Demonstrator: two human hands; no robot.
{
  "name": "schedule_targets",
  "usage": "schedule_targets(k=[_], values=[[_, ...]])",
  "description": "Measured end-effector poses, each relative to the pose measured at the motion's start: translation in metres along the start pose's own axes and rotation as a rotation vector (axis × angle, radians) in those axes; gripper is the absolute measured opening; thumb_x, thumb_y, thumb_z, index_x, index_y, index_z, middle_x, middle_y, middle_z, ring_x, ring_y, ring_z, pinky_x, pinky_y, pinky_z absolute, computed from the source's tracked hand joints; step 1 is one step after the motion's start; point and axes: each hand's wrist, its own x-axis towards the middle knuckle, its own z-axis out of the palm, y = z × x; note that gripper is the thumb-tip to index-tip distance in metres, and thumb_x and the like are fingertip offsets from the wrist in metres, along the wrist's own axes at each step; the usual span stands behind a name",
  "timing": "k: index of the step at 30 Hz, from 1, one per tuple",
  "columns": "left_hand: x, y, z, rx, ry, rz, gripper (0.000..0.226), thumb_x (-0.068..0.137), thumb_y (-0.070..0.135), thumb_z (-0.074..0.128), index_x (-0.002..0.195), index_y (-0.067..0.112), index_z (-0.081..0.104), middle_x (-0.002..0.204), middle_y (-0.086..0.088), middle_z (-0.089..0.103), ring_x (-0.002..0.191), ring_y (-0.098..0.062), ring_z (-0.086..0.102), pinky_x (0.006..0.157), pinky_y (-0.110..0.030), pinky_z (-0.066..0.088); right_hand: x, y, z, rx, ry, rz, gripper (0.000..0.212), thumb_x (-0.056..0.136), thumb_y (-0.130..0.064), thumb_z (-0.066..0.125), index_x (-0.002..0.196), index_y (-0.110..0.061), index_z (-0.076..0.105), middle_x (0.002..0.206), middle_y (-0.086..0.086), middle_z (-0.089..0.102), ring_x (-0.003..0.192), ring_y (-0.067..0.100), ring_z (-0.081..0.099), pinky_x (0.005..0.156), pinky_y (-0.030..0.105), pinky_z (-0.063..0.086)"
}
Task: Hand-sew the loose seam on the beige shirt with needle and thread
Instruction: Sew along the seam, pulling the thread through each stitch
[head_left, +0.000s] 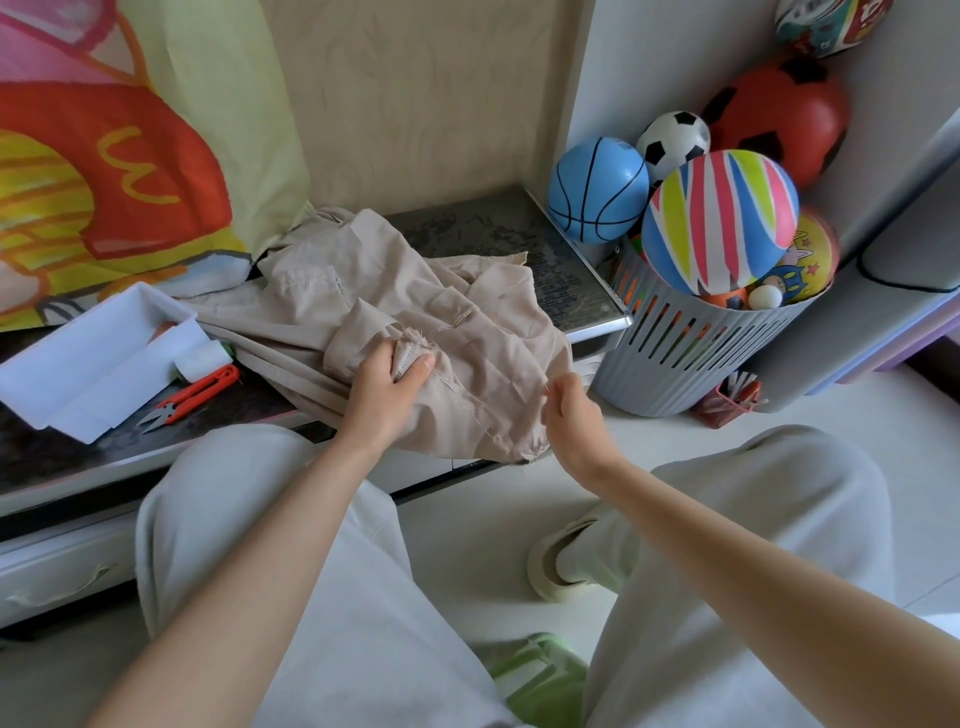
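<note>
Beige shirt (483, 338) is light, limp; your left hand (387, 387) grips the seam fold (408, 353); right hand's (569, 415) hold, cannot tell.

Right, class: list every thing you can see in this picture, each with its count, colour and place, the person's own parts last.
shirt: one, beige, crumpled on the table
table: one, dark top, ahead
tray: one, white, table's left
snips: one pair, orange, beside the tray
basket: one, grey, floor right of the table
balls: at least six, mixed colours, in and behind the basket
cloth: one, printed red, yellow, green, far left
slipper: one, cream, on a foot
trousers: one pair, pale grey, foreground
left hand: one, grips the shirt's seam
right hand: one, pinched at the shirt's edge; contents too small to tell
</note>
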Motion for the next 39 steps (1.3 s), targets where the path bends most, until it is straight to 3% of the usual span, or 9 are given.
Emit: schedule_targets(k=[4, 7, 11, 19, 25, 29, 32, 36, 39], values=[[-0.002, 0.002, 0.000, 0.007, -0.014, 0.028, 0.010, 0.092, 0.012, 0.058, 0.099, 0.006, 0.061, 0.087, 0.002, 0.062, 0.081, -0.006, 0.056, 0.073, -0.008, 0.041, -0.003, -0.034, 0.014, 0.177, -0.006, -0.142, 0.014, 0.102, -0.015, 0.030, 0.097, -0.010, 0.041, 0.095, 0.001, 0.062, 0.068, 0.003, 0.047, 0.062, 0.018, 0.037], [-0.003, 0.003, 0.000, -0.008, -0.025, 0.033, 0.005, 0.092, 0.011, 0.059, 0.097, 0.011, 0.061, 0.088, 0.003, 0.063, 0.084, -0.010, 0.058, 0.081, -0.019, 0.044, -0.003, -0.050, 0.027, 0.300, -0.082, -0.109, 0.014, 0.102, -0.014, 0.031, 0.098, -0.010, 0.044, 0.083, -0.010, 0.059, 0.066, -0.007, 0.049, 0.064, 0.013, 0.038], [-0.004, 0.004, -0.001, -0.013, -0.032, 0.048, 0.008, 0.092, 0.009, 0.058, 0.094, 0.017, 0.060, 0.087, 0.008, 0.062, 0.083, -0.003, 0.058, 0.079, -0.013, 0.043, -0.001, -0.053, 0.039, 0.301, -0.134, -0.101, 0.009, 0.099, -0.022, 0.044, 0.093, -0.016, 0.044, 0.075, -0.011, 0.051, 0.070, 0.004, 0.045, 0.076, 0.026, 0.040], [-0.003, 0.003, -0.001, 0.007, -0.027, 0.054, 0.006, 0.092, 0.009, 0.058, 0.097, 0.011, 0.060, 0.086, 0.008, 0.061, 0.081, 0.001, 0.055, 0.074, -0.006, 0.040, 0.000, -0.055, 0.035, 0.133, -0.130, -0.178, 0.021, 0.090, -0.019, 0.058, 0.069, -0.020, 0.054, 0.054, -0.012, 0.042, 0.050, 0.003, 0.040, 0.055, 0.014, 0.032], [0.000, 0.000, -0.002, 0.000, -0.009, 0.020, 0.015, 0.091, 0.014, 0.060, 0.101, 0.002, 0.063, 0.097, -0.005, 0.066, 0.091, -0.013, 0.059, 0.086, -0.024, 0.044, -0.003, -0.043, 0.018, 0.076, -0.097, -0.169, 0.019, 0.094, -0.017, 0.053, 0.080, -0.006, 0.061, 0.061, -0.007, 0.050, 0.054, 0.003, 0.043, 0.053, 0.014, 0.033], [-0.001, 0.000, -0.003, -0.003, -0.008, 0.014, 0.014, 0.092, 0.014, 0.060, 0.100, 0.003, 0.062, 0.092, -0.003, 0.065, 0.090, -0.015, 0.059, 0.087, -0.028, 0.044, -0.004, -0.025, 0.005, -0.004, -0.111, -0.138, 0.030, 0.096, -0.013, 0.047, 0.068, -0.022, 0.049, 0.066, -0.013, 0.048, 0.058, 0.002, 0.042, 0.053, 0.009, 0.035], [-0.001, 0.001, -0.002, -0.014, -0.007, -0.001, 0.014, 0.092, 0.014, 0.060, 0.100, 0.004, 0.062, 0.092, -0.003, 0.064, 0.089, -0.014, 0.059, 0.088, -0.028, 0.044, -0.003, -0.018, 0.000, -0.048, -0.106, -0.105, 0.020, 0.098, -0.015, 0.044, 0.079, -0.013, 0.050, 0.066, -0.010, 0.045, 0.057, 0.003, 0.039, 0.052, 0.010, 0.036], [-0.003, 0.004, 0.000, -0.039, -0.031, -0.019, 0.005, 0.092, 0.014, 0.059, 0.096, 0.014, 0.062, 0.088, 0.006, 0.063, 0.084, -0.007, 0.058, 0.081, -0.017, 0.044, -0.005, -0.029, 0.004, 0.121, -0.079, -0.150, 0.009, 0.093, -0.020, 0.057, 0.090, -0.011, 0.056, 0.060, -0.012, 0.035, 0.051, 0.004, 0.038, 0.054, 0.014, 0.032], [-0.004, 0.006, 0.001, -0.055, -0.044, -0.016, 0.004, 0.092, 0.013, 0.060, 0.095, 0.016, 0.061, 0.088, 0.007, 0.064, 0.085, -0.007, 0.058, 0.083, -0.020, 0.044, -0.006, -0.045, 0.011, 0.136, -0.141, -0.227, 0.021, 0.085, -0.025, 0.070, 0.098, -0.014, 0.059, 0.059, -0.012, 0.030, 0.048, 0.001, 0.039, 0.052, 0.013, 0.031]])
